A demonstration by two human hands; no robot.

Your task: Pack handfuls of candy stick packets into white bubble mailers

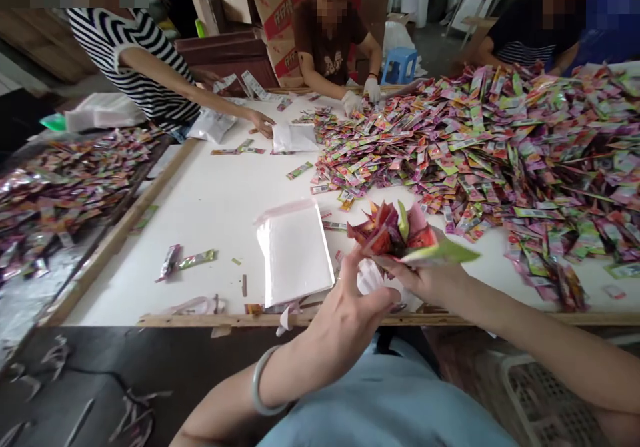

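My right hand (425,280) is closed around a fanned bunch of small printed packets (390,234), pink, red and green, above the table's near edge. My left hand (350,307), with a pale bangle at its wrist, is beside the bunch. Its index finger reaches the bunch's left end, while the thumb stands apart below; the other fingers are partly hidden. Left of my hands lies a stack of clear plastic bags (295,254). A large heap of similar packets (480,147) covers the right side of the white table (200,194).
Two loose packets (197,258) lie to the left. Wooden strips (120,234) edge the table. Across it, a striped-shirt person's hand (263,124) is at a filled bag (295,138); a person with white gloves (353,102) touches the heap. Another packet pile (75,194) lies far left.
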